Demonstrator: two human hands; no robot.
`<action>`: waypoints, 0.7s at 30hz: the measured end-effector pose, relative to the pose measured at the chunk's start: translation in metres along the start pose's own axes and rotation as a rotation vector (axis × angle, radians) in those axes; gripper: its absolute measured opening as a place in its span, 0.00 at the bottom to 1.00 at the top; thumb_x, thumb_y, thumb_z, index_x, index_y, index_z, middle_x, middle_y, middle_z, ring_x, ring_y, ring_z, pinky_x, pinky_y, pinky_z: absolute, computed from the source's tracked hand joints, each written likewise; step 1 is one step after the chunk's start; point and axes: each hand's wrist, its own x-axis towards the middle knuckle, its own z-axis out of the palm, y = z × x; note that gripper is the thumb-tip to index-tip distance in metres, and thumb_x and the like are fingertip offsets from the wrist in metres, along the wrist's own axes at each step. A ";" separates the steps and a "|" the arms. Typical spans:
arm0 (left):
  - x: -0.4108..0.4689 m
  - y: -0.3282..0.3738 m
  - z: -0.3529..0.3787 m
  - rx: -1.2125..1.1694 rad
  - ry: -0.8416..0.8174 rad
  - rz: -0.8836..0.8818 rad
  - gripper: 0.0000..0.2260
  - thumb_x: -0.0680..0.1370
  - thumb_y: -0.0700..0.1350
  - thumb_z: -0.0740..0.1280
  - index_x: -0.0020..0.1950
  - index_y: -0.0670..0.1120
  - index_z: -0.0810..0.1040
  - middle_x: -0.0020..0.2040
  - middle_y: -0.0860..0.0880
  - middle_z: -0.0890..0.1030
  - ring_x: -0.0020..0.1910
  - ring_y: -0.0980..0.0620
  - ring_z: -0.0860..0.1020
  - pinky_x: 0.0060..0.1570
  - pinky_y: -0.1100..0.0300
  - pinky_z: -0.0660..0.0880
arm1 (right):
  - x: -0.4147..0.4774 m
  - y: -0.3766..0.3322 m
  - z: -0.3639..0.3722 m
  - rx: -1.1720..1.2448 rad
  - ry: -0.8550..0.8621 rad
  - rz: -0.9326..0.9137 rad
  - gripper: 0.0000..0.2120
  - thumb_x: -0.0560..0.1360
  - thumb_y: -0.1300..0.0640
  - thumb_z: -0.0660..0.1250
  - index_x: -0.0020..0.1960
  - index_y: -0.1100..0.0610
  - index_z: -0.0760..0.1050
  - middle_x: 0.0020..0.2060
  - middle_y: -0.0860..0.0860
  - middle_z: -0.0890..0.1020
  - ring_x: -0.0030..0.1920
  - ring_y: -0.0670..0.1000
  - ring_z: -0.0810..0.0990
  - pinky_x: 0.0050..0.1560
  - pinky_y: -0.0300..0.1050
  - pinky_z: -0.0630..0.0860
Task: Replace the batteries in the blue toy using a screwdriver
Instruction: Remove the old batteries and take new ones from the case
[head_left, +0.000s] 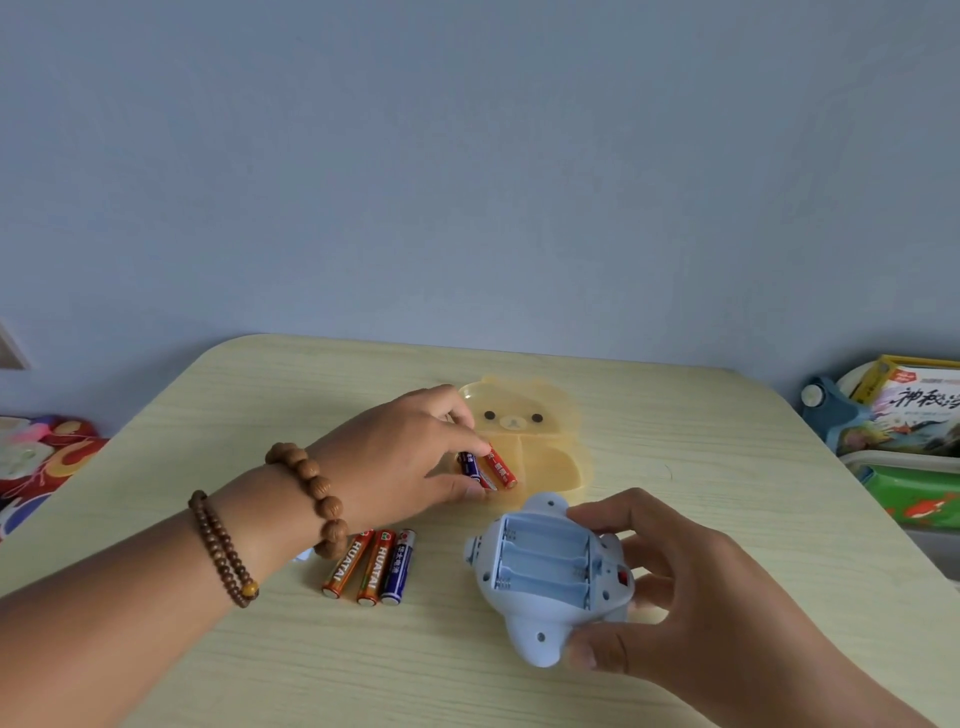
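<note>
The blue toy (545, 577) lies upside down near the table's front, its battery bay uncovered and holding no cells. My right hand (685, 597) grips the toy's right side. My left hand (400, 457) reaches over the yellow bear-shaped tray (550, 415), thumb and fingers pinching batteries (488, 467), one blue and one red, that rest in the tray. Three more batteries (371, 569), two orange and one blue, lie side by side on the table left of the toy. No screwdriver or bay cover is visible.
The pale wood-grain table (727, 467) has rounded far corners and stands against a grey-blue wall. A box of books and toys (904, 415) sits off the right edge. Colourful fabric (41, 457) lies off the left edge.
</note>
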 end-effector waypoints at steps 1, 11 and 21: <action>0.000 0.001 0.001 0.038 0.002 0.008 0.20 0.76 0.61 0.68 0.66 0.60 0.77 0.63 0.61 0.70 0.52 0.63 0.72 0.55 0.63 0.74 | 0.000 0.000 0.000 -0.004 -0.001 -0.002 0.36 0.54 0.45 0.87 0.55 0.28 0.73 0.50 0.32 0.83 0.45 0.43 0.87 0.49 0.37 0.83; 0.003 0.012 0.000 0.112 0.046 -0.033 0.18 0.75 0.67 0.65 0.61 0.61 0.78 0.60 0.62 0.71 0.53 0.60 0.72 0.52 0.57 0.76 | 0.001 0.002 0.000 -0.002 0.003 0.014 0.36 0.53 0.46 0.87 0.55 0.30 0.74 0.48 0.35 0.85 0.41 0.43 0.87 0.45 0.32 0.81; 0.008 0.020 0.002 0.208 0.014 0.071 0.24 0.75 0.68 0.62 0.70 0.66 0.68 0.61 0.57 0.68 0.56 0.57 0.72 0.47 0.57 0.79 | 0.002 -0.001 0.001 -0.002 -0.006 0.016 0.35 0.54 0.48 0.88 0.54 0.30 0.74 0.49 0.32 0.84 0.42 0.42 0.87 0.43 0.29 0.79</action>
